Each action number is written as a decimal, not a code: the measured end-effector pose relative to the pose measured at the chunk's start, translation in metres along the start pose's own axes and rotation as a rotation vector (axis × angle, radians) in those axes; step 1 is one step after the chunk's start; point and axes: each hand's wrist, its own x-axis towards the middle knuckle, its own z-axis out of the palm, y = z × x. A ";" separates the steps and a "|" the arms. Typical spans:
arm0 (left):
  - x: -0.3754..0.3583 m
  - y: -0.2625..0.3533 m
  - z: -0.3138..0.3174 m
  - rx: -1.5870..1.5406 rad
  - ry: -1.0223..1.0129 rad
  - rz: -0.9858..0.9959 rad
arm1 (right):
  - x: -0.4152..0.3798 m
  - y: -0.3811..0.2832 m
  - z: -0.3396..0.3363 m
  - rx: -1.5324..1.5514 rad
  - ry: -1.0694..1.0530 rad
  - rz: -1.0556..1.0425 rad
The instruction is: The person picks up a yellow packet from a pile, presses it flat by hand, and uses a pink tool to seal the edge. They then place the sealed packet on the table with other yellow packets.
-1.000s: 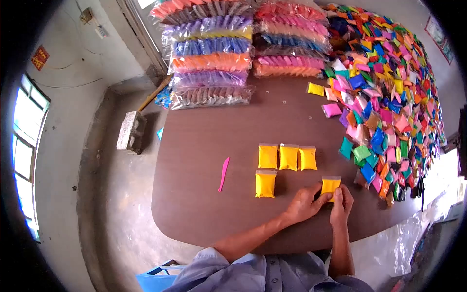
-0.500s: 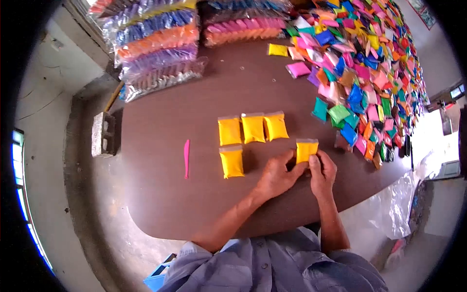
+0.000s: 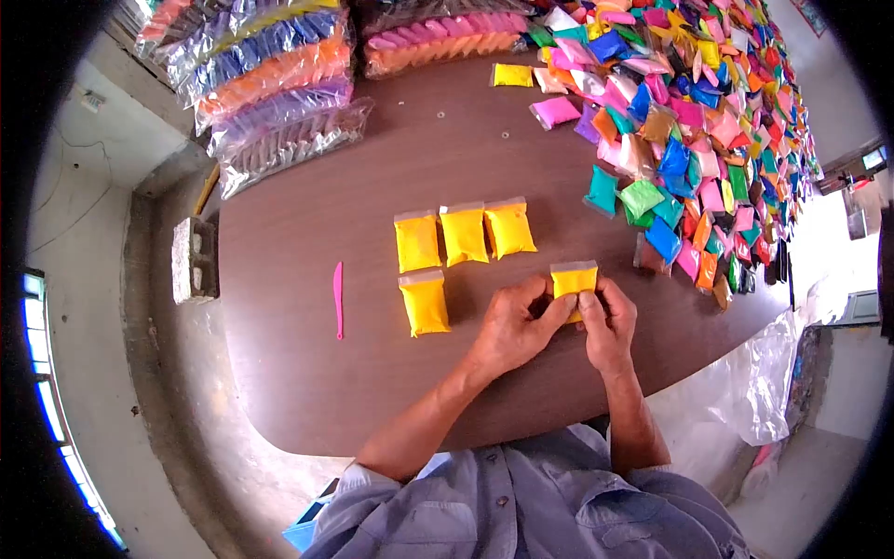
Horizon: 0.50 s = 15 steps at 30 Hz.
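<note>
Between both hands is a yellow packet [image 3: 573, 278], upright above the table's near right part. My left hand [image 3: 518, 326] pinches its lower left side with thumb and fingers. On the lower right side, my right hand [image 3: 610, 326] grips the same packet, the two thumbs nearly touching. Three yellow packets lie in a row left of the hands, the middle one [image 3: 464, 233] among them. A fourth yellow packet [image 3: 425, 303] lies below the row's left end. Further left is a pink plastic knife [image 3: 339, 300].
A large heap of small coloured packets [image 3: 689, 140] covers the right side of the brown table [image 3: 298, 373]. Clear bags of coloured packets [image 3: 279, 102] are stacked at the back left. A concrete block [image 3: 194, 261] stands beyond the left edge.
The view has shifted slightly, so the table items appear further left. My left thumb has moved up onto the front of the held packet, and both hands still hold it.
</note>
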 end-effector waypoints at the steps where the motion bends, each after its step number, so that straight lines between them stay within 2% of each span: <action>1: 0.001 0.000 0.000 0.003 0.003 0.008 | 0.001 0.001 -0.001 -0.021 -0.013 0.010; 5: -0.003 -0.007 0.001 -0.008 -0.007 0.041 | 0.005 0.003 0.000 0.010 -0.011 -0.126; 8: -0.002 -0.004 0.004 -0.138 -0.001 0.047 | 0.004 0.010 -0.002 0.040 0.023 -0.077; 11: 0.000 -0.002 0.000 -0.107 -0.039 0.009 | 0.001 0.004 0.002 0.067 0.034 -0.010; 15: 0.000 0.003 -0.003 -0.069 -0.020 0.029 | 0.003 0.002 -0.001 0.001 -0.006 -0.093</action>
